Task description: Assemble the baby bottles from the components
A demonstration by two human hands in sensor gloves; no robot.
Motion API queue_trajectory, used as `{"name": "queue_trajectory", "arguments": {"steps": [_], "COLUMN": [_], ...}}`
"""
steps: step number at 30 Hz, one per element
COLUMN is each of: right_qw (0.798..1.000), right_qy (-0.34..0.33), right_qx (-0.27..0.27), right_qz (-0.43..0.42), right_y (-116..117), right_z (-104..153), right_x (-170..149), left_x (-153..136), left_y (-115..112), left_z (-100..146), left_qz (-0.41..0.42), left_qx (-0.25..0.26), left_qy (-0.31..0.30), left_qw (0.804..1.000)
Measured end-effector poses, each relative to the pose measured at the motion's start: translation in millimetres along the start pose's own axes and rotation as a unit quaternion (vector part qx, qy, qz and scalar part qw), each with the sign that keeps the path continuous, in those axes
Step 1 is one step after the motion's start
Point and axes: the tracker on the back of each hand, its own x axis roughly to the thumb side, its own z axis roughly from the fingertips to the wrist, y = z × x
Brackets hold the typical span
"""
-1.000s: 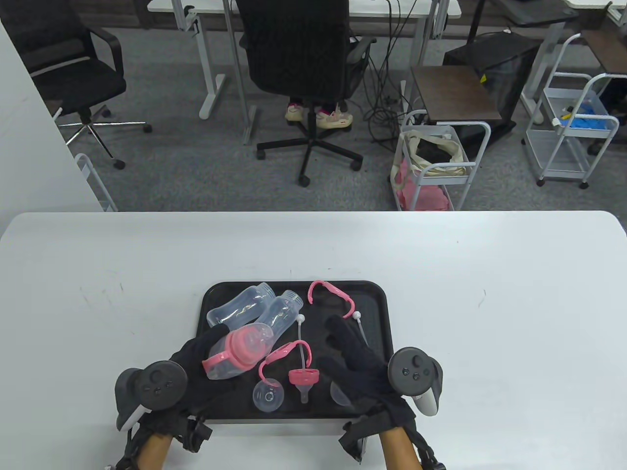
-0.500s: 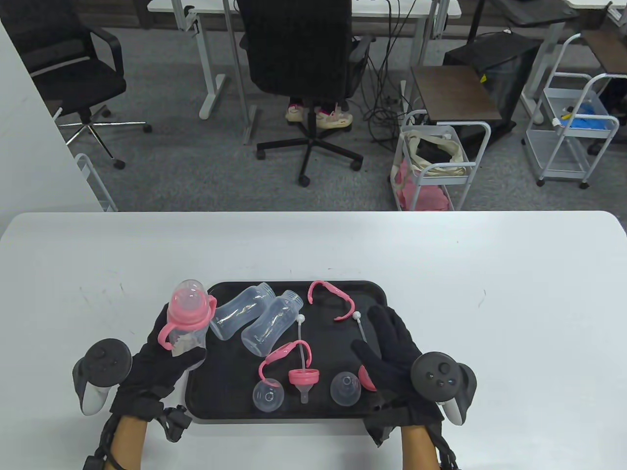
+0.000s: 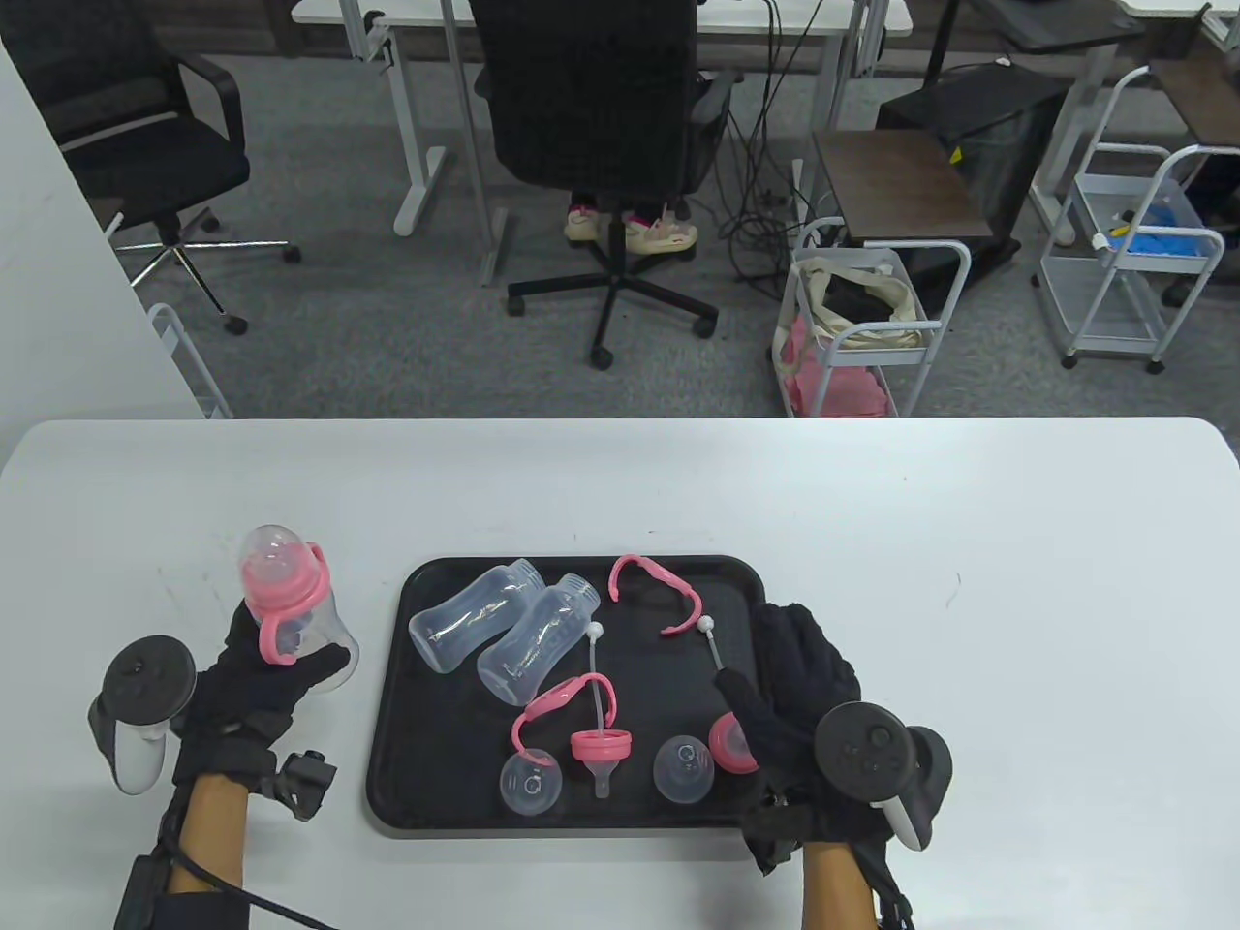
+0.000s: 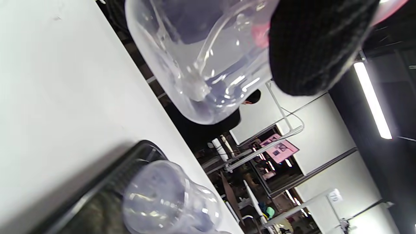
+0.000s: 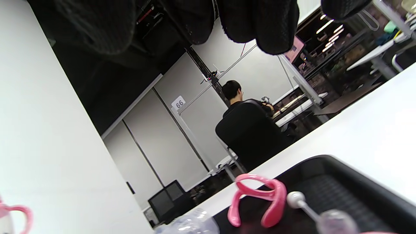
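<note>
Left hand (image 3: 257,678), black sensor glove, grasps an assembled clear plastic baby bottle with pink collar, pink handles and clear dome cap (image 3: 291,610). The bottle is upright, slightly tilted, over the white table (image 3: 872,542) just left of the black rectangular plastic tray (image 3: 387,775). In the left wrist view the bottle's clear base (image 4: 195,65) is apart from the table surface, a gloved fingertip (image 4: 312,45) pressed on its side.

Right hand (image 3: 794,707), also gloved, lies over the tray's near right corner, fingers extended and relaxed, grasping nothing (the thumb points left, just beside the pink ring).

On the tray:
- Two clear empty bottle bodies (image 3: 513,630), lying side by side at the far left, necks pointing far right.
- A loose pink double-handle piece (image 3: 654,591) at the far middle; also seen in the right wrist view (image 5: 260,198).
- A thin straw with a white ball tip (image 3: 712,644), to its right, partly under the right hand.
- A second pink handle piece (image 3: 557,702) in the middle, a second straw (image 3: 593,659) beside it.
- A pink collar with clear teat (image 3: 601,751), near middle.
- Two clear dome caps, one near left (image 3: 530,783), one near middle (image 3: 684,768).
- A pink screw ring (image 3: 731,744), touching the right hand's edge.
</note>
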Motion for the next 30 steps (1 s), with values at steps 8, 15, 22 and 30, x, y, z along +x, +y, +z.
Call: {"name": "queue_trajectory", "arguments": {"steps": [8,15,22,30], "right_qw": [0.999,0.998,0.998,0.998], "right_qy": [0.019,0.034,0.043,0.046], "right_qx": [0.005,0.011,0.011,0.017], "right_qz": [0.033,0.044,0.042,0.038], "right_y": [1.9,4.8,3.7,3.1], "right_z": [-0.2,-0.5,-0.2,0.0], "right_x": [-6.8,-13.2,-15.4,-15.2], "left_x": [-26.7,-48.3,-64.3,-75.9], "left_y": [9.2,5.2,1.3,-5.1], "left_z": [-11.5,-27.9,-39.4,-46.8], "left_qz": [-0.119,-0.128,-0.174,-0.183], "left_qx": [0.039,0.023,0.020,0.027], "left_qy": [0.072,0.108,0.132,0.146], "left_qw": [0.990,0.986,0.976,0.972]}}
